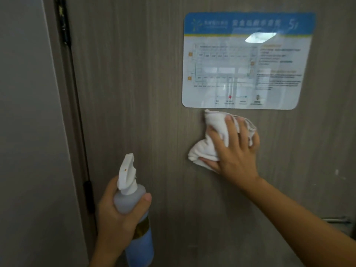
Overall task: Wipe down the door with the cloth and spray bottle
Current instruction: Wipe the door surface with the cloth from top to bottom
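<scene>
Here | right hand (234, 151) presses one cloth (210, 137) on door (134, 93) | left hand (119, 216) grips one spray bottle (133, 201)

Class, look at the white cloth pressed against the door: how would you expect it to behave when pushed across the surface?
The white cloth is bunched in folds under the right hand, so it is probably soft and floppy. It likely drags and re-bunches rather than sliding flat. Its loose corner near the sign may trail.
</scene>
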Motion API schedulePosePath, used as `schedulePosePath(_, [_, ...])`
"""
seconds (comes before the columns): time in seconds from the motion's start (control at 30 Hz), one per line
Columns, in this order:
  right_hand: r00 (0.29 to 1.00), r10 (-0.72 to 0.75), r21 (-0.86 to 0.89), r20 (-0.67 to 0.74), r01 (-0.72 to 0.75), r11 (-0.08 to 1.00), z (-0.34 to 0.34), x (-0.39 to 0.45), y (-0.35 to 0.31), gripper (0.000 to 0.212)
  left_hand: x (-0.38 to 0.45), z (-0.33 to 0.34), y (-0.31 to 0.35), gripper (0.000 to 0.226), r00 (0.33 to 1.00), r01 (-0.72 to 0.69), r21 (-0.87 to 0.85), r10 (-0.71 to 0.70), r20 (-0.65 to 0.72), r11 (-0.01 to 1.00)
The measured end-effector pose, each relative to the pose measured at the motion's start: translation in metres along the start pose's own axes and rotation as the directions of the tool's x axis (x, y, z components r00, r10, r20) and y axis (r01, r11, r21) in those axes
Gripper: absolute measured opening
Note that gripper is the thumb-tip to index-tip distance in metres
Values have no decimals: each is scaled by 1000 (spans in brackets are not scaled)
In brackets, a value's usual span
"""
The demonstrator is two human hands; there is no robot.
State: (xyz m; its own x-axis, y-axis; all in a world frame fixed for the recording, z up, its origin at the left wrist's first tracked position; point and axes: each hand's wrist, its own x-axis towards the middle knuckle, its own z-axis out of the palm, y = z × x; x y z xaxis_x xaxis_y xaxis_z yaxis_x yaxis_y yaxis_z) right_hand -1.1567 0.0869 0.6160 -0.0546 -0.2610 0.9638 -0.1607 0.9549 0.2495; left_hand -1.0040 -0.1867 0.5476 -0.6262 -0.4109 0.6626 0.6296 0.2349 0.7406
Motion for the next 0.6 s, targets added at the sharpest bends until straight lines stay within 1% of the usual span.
schedulePosePath(0.07, [994, 105, -17, 33, -105, 994, -5, -12, 33, 79, 0, 8, -2, 54, 1000, -2, 6, 2, 22, 1000])
schedulePosePath(0.13, [976, 206, -7, 73, -206, 978, -4, -18, 41, 82, 0, 17, -2, 51, 999, 9, 0, -9, 38, 1000])
schedulePosePath(0.23, [913, 382, 48, 145, -392, 919, 1, -12, 6, 90, 1, 33, -4, 52, 999, 7, 10, -7, 48, 1000])
schedulePosePath(0.27, [903, 398, 66, 161, -412, 909, 2, -9, -10, 95, 0, 39, -6, 53, 999, 3, 5, -3, 52, 1000])
schedulePosePath(0.3, [913, 375, 77, 160, -391, 917, 4, -6, -23, 98, 0, 45, -7, 54, 999, 3, 3, -3, 54, 1000])
schedulePosePath(0.37, [959, 257, 71, 123, -266, 961, 7, -3, -38, 98, -2, 59, -7, 54, 997, -27, 27, 25, 72, 999])
schedulePosePath(0.43, [988, 137, 59, 78, -141, 988, 10, -3, -37, 93, -3, 76, -3, 61, 992, -29, 48, 23, 122, 998])
schedulePosePath(0.5, [999, 21, 63, 41, -23, 998, 11, -5, -22, 82, -4, 94, 5, 64, 988, -7, 46, 0, 155, 999])
schedulePosePath(0.6, [986, -157, 83, 60, 152, 985, 10, -12, 14, 69, -8, 118, 10, 65, 985, -16, 28, 11, 173, 999])
